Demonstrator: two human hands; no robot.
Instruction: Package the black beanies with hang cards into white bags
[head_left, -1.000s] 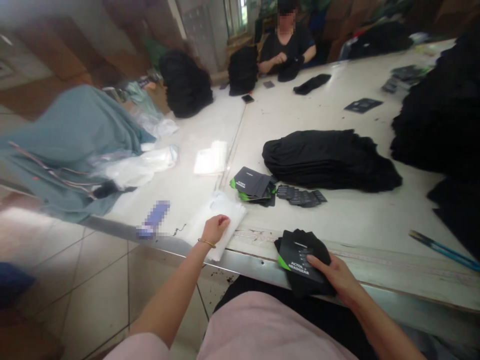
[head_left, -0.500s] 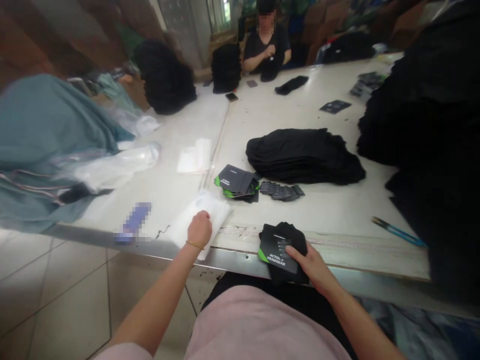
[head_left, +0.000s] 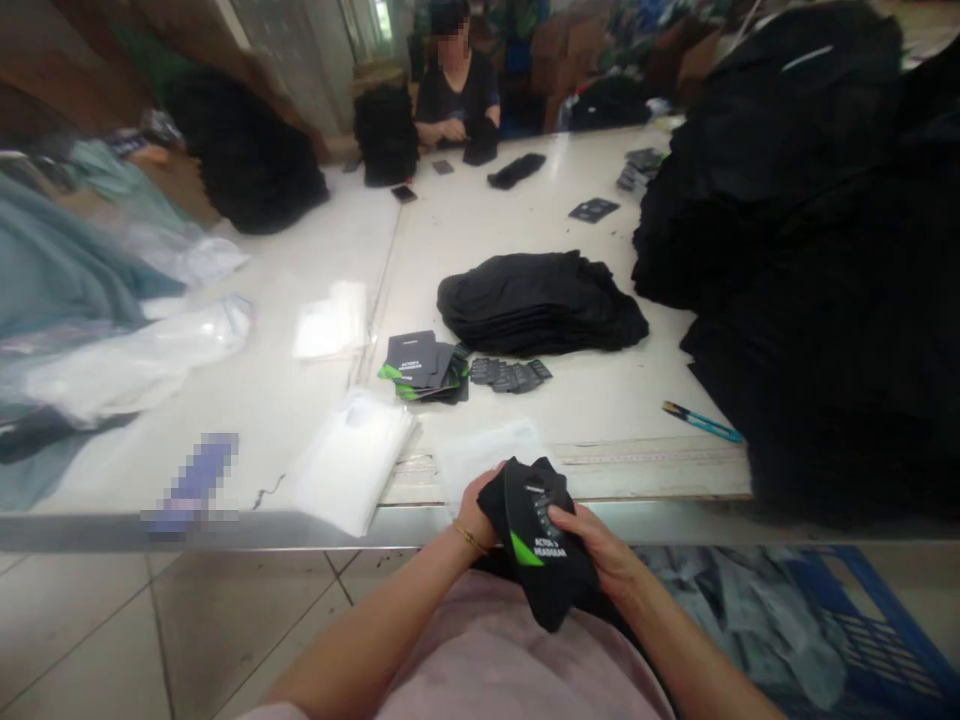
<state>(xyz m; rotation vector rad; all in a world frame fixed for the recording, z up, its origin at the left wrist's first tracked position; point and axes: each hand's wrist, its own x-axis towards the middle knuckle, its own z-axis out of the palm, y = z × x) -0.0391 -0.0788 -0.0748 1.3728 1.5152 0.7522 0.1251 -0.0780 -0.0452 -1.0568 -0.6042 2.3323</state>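
Head view: the card (head_left: 529,530) already lies on the black cloth (head_left: 553,603), over the tabletop's (head_left: 622,415) near edge.
Your right hand (head_left: 600,550) grasps both; your left hand's (head_left: 477,505) grip I cannot tell. The cloth is outside the clear bag (head_left: 480,450); unused cards (head_left: 414,358) wait beyond.

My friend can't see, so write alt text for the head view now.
Right hand grips black fabric with a HEADGEAR card, left hand against it, at a white table; a card pile and fabric stack lie beyond.
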